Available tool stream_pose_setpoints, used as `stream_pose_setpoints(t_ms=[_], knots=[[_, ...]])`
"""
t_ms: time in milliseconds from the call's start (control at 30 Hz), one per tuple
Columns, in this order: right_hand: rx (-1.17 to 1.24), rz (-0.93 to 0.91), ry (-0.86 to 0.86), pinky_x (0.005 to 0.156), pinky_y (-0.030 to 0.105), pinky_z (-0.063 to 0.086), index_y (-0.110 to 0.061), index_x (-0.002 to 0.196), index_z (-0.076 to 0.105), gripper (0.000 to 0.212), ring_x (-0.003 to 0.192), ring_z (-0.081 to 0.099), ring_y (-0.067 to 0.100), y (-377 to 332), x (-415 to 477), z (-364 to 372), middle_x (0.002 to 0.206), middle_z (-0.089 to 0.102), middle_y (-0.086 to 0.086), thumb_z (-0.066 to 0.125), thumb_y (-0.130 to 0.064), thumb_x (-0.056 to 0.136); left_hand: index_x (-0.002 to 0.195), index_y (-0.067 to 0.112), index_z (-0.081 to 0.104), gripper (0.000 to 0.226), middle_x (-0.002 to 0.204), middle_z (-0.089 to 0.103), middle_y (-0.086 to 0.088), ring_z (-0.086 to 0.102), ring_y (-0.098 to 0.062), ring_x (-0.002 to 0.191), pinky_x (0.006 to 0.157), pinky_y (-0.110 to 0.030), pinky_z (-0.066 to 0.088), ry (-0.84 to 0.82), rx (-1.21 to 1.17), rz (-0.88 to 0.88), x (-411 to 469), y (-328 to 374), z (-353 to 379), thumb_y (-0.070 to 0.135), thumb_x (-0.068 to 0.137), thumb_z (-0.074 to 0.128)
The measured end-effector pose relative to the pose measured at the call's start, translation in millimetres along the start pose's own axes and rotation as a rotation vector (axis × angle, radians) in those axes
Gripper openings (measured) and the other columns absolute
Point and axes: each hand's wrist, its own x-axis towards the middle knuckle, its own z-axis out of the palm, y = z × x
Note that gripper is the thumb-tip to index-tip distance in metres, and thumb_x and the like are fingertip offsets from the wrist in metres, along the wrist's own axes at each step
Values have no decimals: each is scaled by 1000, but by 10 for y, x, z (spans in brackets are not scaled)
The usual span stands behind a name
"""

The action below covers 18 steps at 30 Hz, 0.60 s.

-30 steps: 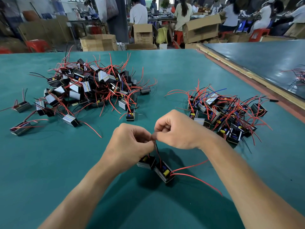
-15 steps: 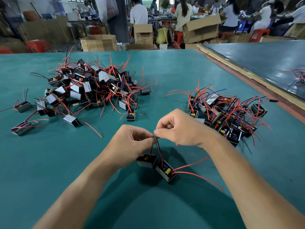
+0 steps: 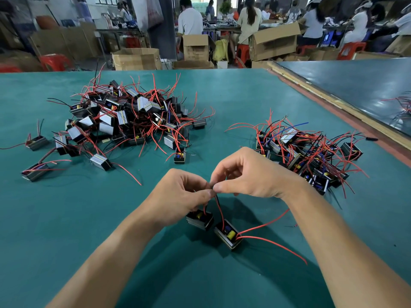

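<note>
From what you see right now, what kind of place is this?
Likely a factory assembly hall: piles of small wired modules on a green worktable, the left hand and right hand pinching two modules' wires, and workers among cardboard boxes behind.

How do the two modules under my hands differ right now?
The left module sits partly under the left hand; the right module lies fully in view. The right module trails two long red leads sideways; the left module shows only a short wire rising to the fingers. Both are black with a yellow part inside, wires pinched between left hand and right hand.
</note>
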Motion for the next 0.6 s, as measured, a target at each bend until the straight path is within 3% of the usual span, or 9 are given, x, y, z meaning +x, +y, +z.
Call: stream_pose_setpoints(t_ms=[100, 200, 267, 500, 600], knots=[[-16, -2, 0, 53, 17, 41, -17, 78, 75, 11, 53, 50, 2, -1, 0, 21, 59, 64, -7, 76, -8, 84, 68, 18, 75, 19, 59, 60, -4, 45, -20, 59, 60, -35, 37, 0, 7, 3, -8, -12, 7, 17, 87, 73], [-54, 28, 28, 56, 24, 41, -12, 75, 74, 10, 57, 50, 8, -8, 8, 35, 66, 67, 12, 75, -12, 85, 73, 13, 76, 13, 58, 62, -3, 47, -19, 57, 58, -34, 38, 30, -8, -6, -10, -20, 31, 16, 85, 74], [-89, 58, 51, 58, 28, 41, -11, 73, 72, 14, 58, 50, 10, -14, 17, 44, 68, 67, 14, 73, -13, 86, 73, 14, 78, 10, 58, 64, -4, 50, -18, 57, 58, -31, 39, 56, -7, -15, -5, -20, 48, 14, 82, 73], [-124, 224, 65, 48, 22, 27, -6, 68, 68, 17, 47, 31, 7, -1, 33, 43, 47, 41, -9, 67, -12, 83, 71, 19, 78, 11, 60, 65, -11, 47, -16, 56, 57, -32, 39, 95, -7, 57, -23, 10, 115, 16, 82, 76], [-71, 155, 85, 51, 17, 35, -10, 70, 70, 14, 50, 43, 4, -12, 28, 38, 55, 56, -8, 71, -10, 84, 73, 18, 77, 11, 59, 63, -6, 46, -15, 55, 56, -31, 39, 116, 4, 49, -17, 9, 106, 16, 83, 75]])
